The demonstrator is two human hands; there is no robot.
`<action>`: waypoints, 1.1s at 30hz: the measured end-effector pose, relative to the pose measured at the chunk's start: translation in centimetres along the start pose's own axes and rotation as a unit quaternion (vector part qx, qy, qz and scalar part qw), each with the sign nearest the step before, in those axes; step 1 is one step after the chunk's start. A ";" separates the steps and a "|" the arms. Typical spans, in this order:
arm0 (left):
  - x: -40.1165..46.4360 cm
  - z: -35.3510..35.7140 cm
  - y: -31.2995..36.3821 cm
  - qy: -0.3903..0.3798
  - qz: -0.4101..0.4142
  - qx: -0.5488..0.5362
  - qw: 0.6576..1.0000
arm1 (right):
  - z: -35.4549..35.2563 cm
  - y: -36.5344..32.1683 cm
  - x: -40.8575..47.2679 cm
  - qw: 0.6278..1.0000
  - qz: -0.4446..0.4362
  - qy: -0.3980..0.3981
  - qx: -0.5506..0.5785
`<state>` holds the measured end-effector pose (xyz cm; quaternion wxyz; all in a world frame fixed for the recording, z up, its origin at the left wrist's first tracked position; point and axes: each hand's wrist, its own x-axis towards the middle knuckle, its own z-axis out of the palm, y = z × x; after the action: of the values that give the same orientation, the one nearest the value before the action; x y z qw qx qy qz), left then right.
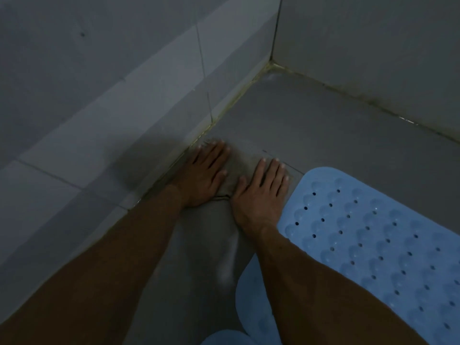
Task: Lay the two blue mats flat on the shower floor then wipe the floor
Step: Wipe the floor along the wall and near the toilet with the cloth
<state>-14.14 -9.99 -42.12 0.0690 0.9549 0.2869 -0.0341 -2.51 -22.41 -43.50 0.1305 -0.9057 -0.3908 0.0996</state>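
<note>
- Left hand (202, 174) and right hand (261, 192) press flat, fingers straight, on a grey cloth (237, 168) on the shower floor (311, 125) beside the wall (112, 95).
- Blue mat (373, 232) lies flat just right of them.
- Second mat (249, 295) shows partly under the right forearm.

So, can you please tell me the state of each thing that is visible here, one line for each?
left hand: fingers straight, pressing the cloth.
right hand: fingers straight, pressing the cloth.
cloth: spread on the floor by the wall, under both hands.
blue mat: lying flat, right of the hands.
second blue mat: only an edge visible.
floor: bare here.
</note>
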 end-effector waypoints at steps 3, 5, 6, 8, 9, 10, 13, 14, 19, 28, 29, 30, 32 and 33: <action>0.1 -0.2 0.1 0.014 0.006 0.029 0.999 | -0.2 0.1 0.0 1.000 0.011 0.017 0.017; 0.3 -0.2 0.1 0.020 0.006 0.048 0.999 | -0.5 -0.1 0.2 1.000 0.008 0.010 0.014; 0.6 -0.3 -0.1 0.021 0.006 0.048 0.999 | -0.6 -0.2 0.5 1.000 0.004 -0.004 0.016; 2.0 -0.4 -0.5 0.012 0.009 0.059 0.998 | -0.8 -0.2 2.0 1.000 0.007 -0.012 0.024; 3.0 -0.5 -0.5 0.003 0.003 0.066 0.998 | -1.0 -0.1 3.1 1.000 0.007 -0.005 0.030; 4.3 -0.7 -0.5 -0.002 -0.003 0.069 0.998 | -1.2 0.2 4.5 0.999 0.004 0.006 0.036; 9.6 -1.0 0.5 -0.006 -0.037 0.045 0.998 | -1.8 2.4 9.4 0.999 -0.023 0.011 0.038; 11.4 -1.1 1.2 -0.001 -0.048 0.036 0.998 | -2.1 3.4 11.0 0.999 -0.035 0.007 0.037; 18.3 -1.1 5.5 0.008 -0.060 0.024 0.998 | -4.4 9.2 16.3 0.996 -0.080 -0.003 0.026; 23.0 -0.3 15.0 0.020 -0.049 0.020 0.998 | -8.8 19.2 18.2 0.996 -0.082 -0.020 -0.014; 23.3 -0.3 16.1 0.019 -0.046 0.018 0.999 | -9.1 20.3 18.0 0.997 -0.079 -0.018 -0.013; 23.5 -0.3 17.3 0.018 -0.043 0.016 0.999 | -9.5 21.4 17.8 0.997 -0.076 -0.016 -0.013; 23.9 -0.1 19.7 0.017 -0.034 0.010 0.999 | -10.1 23.8 17.2 0.998 -0.069 -0.006 -0.010; 24.1 0.1 21.0 0.014 -0.028 0.006 0.999 | -10.4 25.0 16.8 0.998 -0.064 0.002 -0.006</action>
<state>17.55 -14.25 -42.36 0.0580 0.9473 0.3142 -0.0240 28.86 -28.24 -42.88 0.1319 -0.8797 -0.4486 0.0866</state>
